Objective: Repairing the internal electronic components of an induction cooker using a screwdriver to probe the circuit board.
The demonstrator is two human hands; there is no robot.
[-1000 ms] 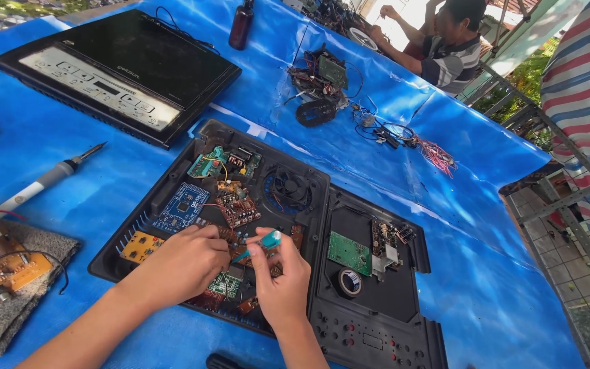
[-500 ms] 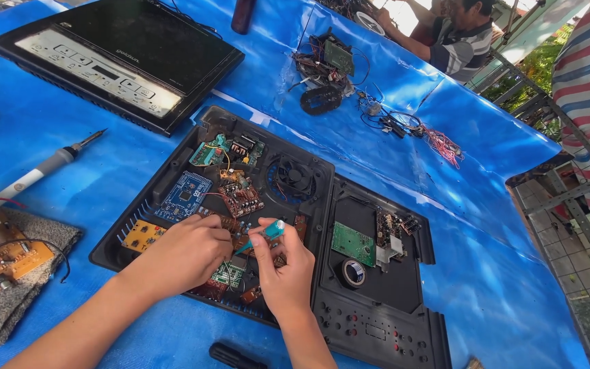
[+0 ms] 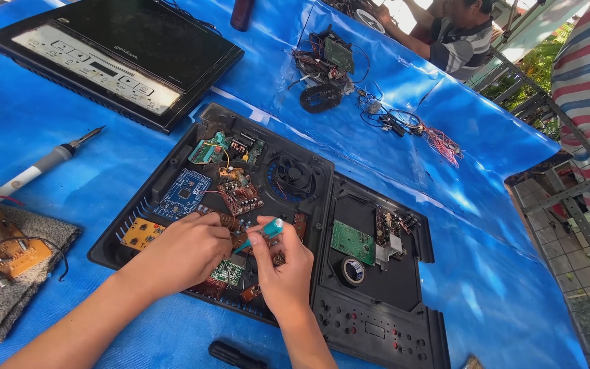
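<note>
Right hand (image 3: 285,263) closed in a pinch grip on a teal-handled screwdriver (image 3: 262,234), thumb and forefinger clamped round the handle. Long axis of the screwdriver slanted: handle up and to the right, tip down and to the left, aimed at the brown boards (image 3: 230,222) near the middle of the open black tray (image 3: 172,160). Tip itself not resolvable against the components.

Left hand (image 3: 187,249) curled, fingers together, resting on the boards just beside the tip; whether anything is pinched under the fingers cannot be told. Both hands touching or nearly touching at the screwdriver shaft, left hand on the tip side, right hand on the handle side.

Work point therefore down-left of the right grip, directly under the left fingertips, inside the tray's left compartment. Blue board (image 3: 182,193) just above the left hand, fan (image 3: 293,175) up and right, green board (image 3: 352,240) and tape roll (image 3: 353,270) in the right compartment, clear of both hands.

On the blue counter (image 3: 479,225): soldering iron (image 3: 39,167) well to the left, second cooktop (image 3: 114,58) at the far end. Another person (image 3: 455,31) seated beyond.
</note>
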